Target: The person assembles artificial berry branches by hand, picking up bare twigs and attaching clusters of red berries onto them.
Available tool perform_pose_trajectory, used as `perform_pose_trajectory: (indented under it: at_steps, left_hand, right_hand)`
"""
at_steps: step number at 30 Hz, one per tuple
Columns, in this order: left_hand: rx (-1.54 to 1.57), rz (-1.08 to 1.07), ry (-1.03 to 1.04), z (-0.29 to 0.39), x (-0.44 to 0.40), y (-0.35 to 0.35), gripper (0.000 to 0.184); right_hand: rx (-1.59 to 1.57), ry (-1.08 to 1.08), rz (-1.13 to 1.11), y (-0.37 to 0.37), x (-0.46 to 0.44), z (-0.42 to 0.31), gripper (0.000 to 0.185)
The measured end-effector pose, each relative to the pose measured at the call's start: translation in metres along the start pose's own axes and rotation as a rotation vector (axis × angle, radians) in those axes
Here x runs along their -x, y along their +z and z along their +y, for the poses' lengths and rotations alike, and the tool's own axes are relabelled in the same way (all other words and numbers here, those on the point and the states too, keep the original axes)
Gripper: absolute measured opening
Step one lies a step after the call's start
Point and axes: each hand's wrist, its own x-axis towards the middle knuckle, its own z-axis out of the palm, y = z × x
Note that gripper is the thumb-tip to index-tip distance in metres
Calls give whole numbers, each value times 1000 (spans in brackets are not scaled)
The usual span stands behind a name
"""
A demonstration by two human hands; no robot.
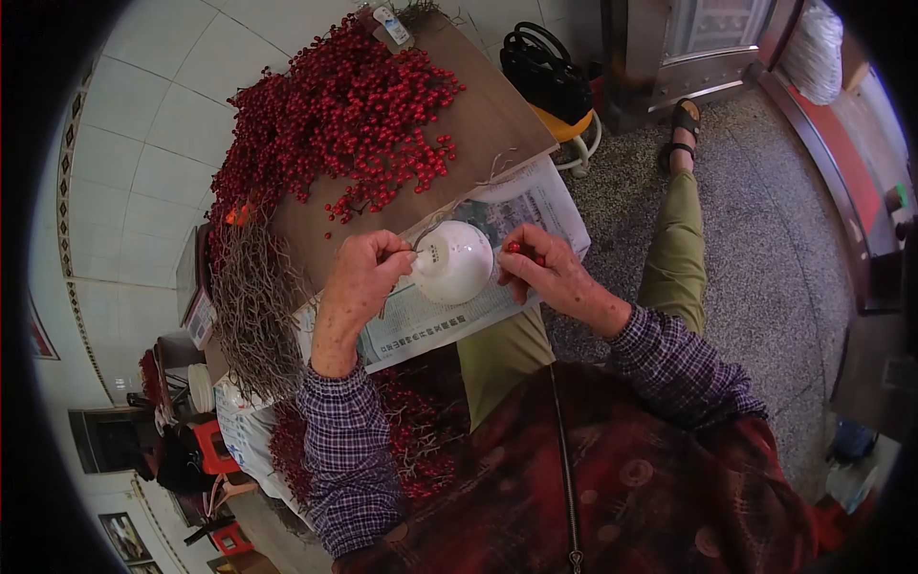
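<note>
A white bowl-like vessel (455,263) rests on a newspaper (421,330) at the table's near edge. At its left side my left hand (361,282) pinches the end of a thin twig. To the right of the vessel my right hand (555,275) is closed, with a few red berries (514,248) showing between the fingers. A large heap of red berry branches (330,115) lies on the brown table (488,110) beyond the hands. A bundle of bare grey twigs (251,297) hangs over the table's left side.
A yellow stool (571,124) with a black bag (545,72) stands beyond the table's right side. More berry branches (421,421) lie beside my lap. A pale bottle-like object (392,26) is at the table's far end. Red stools (215,447) stand at lower left.
</note>
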Motion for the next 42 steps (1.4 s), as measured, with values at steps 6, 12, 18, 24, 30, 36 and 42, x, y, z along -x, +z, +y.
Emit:
perform_pose_trajectory:
  at_steps: [6, 12, 18, 24, 30, 36, 42]
  left_hand:
    - [82, 70, 7, 0, 4, -1, 15]
    - [180, 86, -4, -3, 12, -6, 14]
    - [216, 143, 37, 0, 23, -5, 13]
    - [494, 48, 23, 32, 60, 22, 11]
    - [793, -72, 26, 35, 68, 65, 10]
    - [906, -44, 13, 36, 63, 84, 9]
    - [916, -86, 11, 39, 62, 87, 8]
  right_hand:
    - [1, 27, 2, -1, 0, -2, 15]
    - [-33, 36, -13, -5, -5, 4, 15]
    - [-95, 76, -68, -10, -7, 8, 11]
    - [-491, 121, 45, -4, -5, 2, 12]
    - [-642, 63, 23, 17, 9, -26, 8]
    - [-791, 37, 20, 19, 17, -24, 8]
    - [-751, 30, 52, 18, 20, -22, 8]
